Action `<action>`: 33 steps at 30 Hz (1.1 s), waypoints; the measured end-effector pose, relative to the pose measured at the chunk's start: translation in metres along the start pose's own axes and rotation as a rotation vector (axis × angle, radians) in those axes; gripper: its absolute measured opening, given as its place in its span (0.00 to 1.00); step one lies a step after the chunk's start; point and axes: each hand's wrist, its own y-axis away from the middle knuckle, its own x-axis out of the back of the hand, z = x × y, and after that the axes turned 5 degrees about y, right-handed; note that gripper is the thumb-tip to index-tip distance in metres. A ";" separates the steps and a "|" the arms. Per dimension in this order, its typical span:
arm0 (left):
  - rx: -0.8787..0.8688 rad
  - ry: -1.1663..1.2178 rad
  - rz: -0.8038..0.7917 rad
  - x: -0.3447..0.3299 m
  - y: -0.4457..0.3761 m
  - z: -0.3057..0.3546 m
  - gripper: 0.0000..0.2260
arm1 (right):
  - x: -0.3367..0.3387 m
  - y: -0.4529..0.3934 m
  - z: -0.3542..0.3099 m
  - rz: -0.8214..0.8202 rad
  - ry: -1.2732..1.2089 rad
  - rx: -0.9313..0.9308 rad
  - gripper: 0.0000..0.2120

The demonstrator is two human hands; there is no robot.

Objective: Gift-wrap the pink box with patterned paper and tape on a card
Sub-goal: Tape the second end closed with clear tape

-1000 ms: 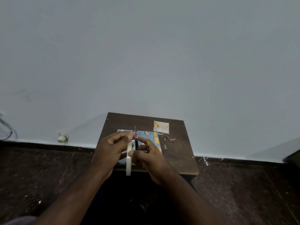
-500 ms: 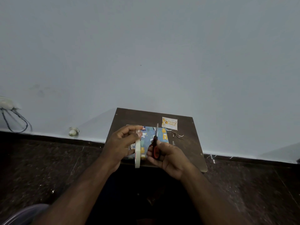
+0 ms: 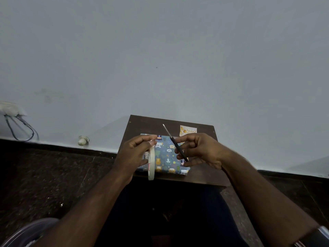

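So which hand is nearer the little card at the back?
Right. The right hand is just in front of the card; the left hand holds the tape roll farther left.

Plain pale grey-blue wall filling upper half, dim even light. Dark speckled stone floor below, dark skirting strip along wall base. Small dark brown wooden tabletop set against wall. White socket with grey looped cables at far left; small white fitting low on wall.
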 end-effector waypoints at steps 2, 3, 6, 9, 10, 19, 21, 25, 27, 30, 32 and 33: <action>-0.012 -0.006 0.022 0.000 -0.001 0.000 0.08 | -0.003 -0.001 -0.003 0.011 0.013 0.004 0.22; -0.015 -0.006 0.026 0.000 -0.001 -0.001 0.08 | -0.006 -0.002 0.000 0.026 -0.014 0.016 0.21; -0.023 -0.008 0.022 0.001 -0.001 0.000 0.07 | -0.022 -0.004 0.010 0.079 -0.207 0.048 0.21; -0.028 -0.019 0.000 0.002 0.001 0.002 0.06 | -0.043 -0.007 0.017 0.051 -0.344 0.079 0.21; -0.032 -0.018 -0.009 0.001 0.002 0.004 0.06 | -0.049 -0.009 0.019 0.062 -0.297 0.096 0.24; -0.075 0.018 -0.044 -0.003 0.008 0.008 0.07 | -0.084 -0.029 0.034 0.092 -0.277 0.191 0.49; -0.094 0.011 -0.047 -0.002 0.006 0.007 0.08 | -0.087 -0.030 0.033 0.118 -0.317 0.180 0.47; -0.141 -0.038 -0.062 0.001 0.004 0.006 0.08 | -0.086 -0.028 0.031 0.138 -0.319 0.109 0.42; -0.164 -0.063 -0.075 0.002 0.003 0.005 0.09 | -0.083 -0.029 0.031 0.126 -0.331 0.091 0.38; -0.174 -0.085 -0.104 0.003 0.000 0.002 0.13 | -0.076 -0.029 0.032 0.115 -0.300 0.053 0.34; -0.172 -0.058 -0.100 0.004 -0.002 0.000 0.15 | -0.068 -0.027 0.032 0.160 -0.322 0.043 0.28; -0.175 -0.045 -0.086 0.004 -0.003 -0.001 0.15 | -0.061 -0.027 0.031 0.180 -0.368 0.046 0.23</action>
